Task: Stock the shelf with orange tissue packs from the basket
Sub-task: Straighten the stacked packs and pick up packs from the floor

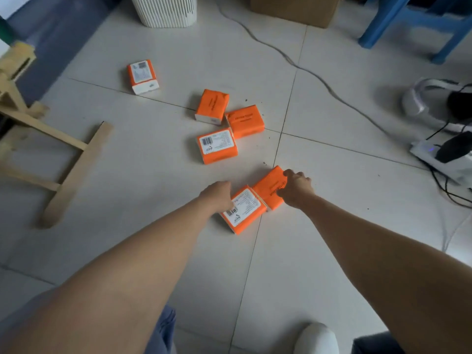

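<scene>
A pale tiled floor fills the view, with a wooden frame lying at the left, a white ribbed basket at the top edge, a cardboard box beside it and a blue stool at the upper right. The orange tissue packs all lie on the floor, well apart from the basket: a lone pack far left, a cluster of three packs in the middle, and two touching side by side nearest. The left hand curls its fingers onto the edge of the labelled pack; the right hand grips the plain pack, fingers bent over its far edge.
</scene>
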`<state>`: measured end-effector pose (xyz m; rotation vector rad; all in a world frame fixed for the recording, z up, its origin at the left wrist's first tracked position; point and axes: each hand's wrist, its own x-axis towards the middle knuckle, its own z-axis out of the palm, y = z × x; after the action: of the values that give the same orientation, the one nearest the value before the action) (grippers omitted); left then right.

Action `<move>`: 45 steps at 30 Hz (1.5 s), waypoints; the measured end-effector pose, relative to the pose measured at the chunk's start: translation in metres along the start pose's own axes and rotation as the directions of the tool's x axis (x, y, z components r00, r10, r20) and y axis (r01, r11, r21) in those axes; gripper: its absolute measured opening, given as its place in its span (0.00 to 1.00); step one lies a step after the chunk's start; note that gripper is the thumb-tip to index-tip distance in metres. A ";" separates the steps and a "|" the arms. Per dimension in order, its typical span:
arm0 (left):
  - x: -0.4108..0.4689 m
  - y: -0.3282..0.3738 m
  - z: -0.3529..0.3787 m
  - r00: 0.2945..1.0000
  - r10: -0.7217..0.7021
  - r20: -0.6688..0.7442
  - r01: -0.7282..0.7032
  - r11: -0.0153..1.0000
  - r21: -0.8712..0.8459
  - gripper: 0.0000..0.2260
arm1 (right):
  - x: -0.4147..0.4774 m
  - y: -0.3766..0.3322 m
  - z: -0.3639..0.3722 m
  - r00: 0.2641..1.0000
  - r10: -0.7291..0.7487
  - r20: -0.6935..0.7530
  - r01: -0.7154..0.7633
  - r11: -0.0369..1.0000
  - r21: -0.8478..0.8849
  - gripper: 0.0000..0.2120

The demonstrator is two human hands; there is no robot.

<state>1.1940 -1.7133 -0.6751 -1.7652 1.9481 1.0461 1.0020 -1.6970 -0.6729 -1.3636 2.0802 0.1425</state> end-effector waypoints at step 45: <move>-0.014 0.020 -0.079 0.855 -0.216 -0.472 -0.171 0.742 -0.648 0.20 | 0.006 -0.050 -0.052 0.977 0.165 -0.139 0.003 0.635 0.773 0.27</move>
<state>1.1969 -1.7585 -0.6057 -2.7111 1.9420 1.5295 1.0201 -1.7461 -0.6230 -0.7499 1.9711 -0.8099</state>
